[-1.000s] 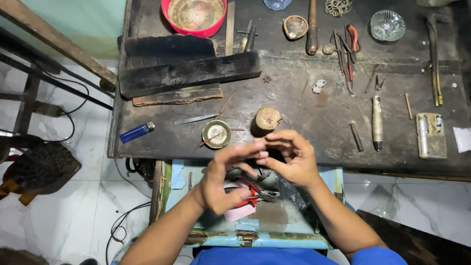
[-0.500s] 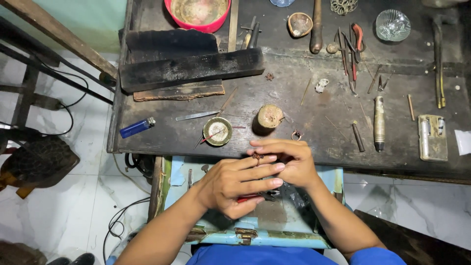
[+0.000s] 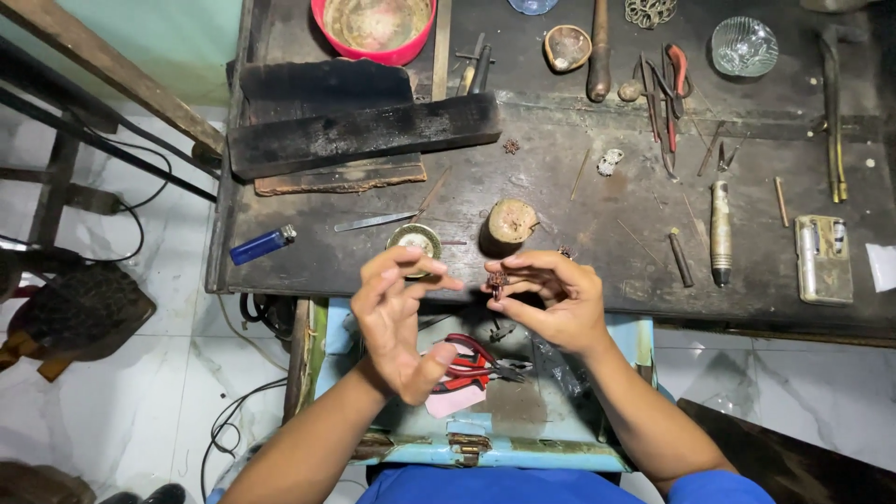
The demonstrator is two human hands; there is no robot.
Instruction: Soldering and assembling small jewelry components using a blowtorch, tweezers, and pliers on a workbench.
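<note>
A small dark reddish metal piece (image 3: 497,279) sits pinched between the thumb and fingertips of the right hand (image 3: 549,301), held in the air just in front of the near edge of the dark work surface (image 3: 579,201) and above an open pale blue drawer (image 3: 560,401). The right grip is clamped on that piece, fingers curled close around it. The left hand (image 3: 397,322) is raised beside it, a short gap between the two hands; its fingers are loosely spread and bent, the grip apart and holding nothing that can be seen. Below the hands, in the drawer, lie red-handled pliers (image 3: 471,362) on top of a pink scrap (image 3: 455,401). Just beyond the fingers on the surface stand a short wooden stump (image 3: 510,224) and, to its left, a small round tin (image 3: 415,241) with a metal strip (image 3: 373,222) near it. Further left lies a blue lighter (image 3: 262,245). Behind these rest charred black blocks (image 3: 359,135), and at the back edge a red bowl (image 3: 375,28). To the right lie a wooden-handled tool (image 3: 720,233), a boxy metal lighter (image 3: 823,259), a clutch of pliers and tweezers (image 3: 665,89), and a clear glass dish (image 3: 744,47).
</note>
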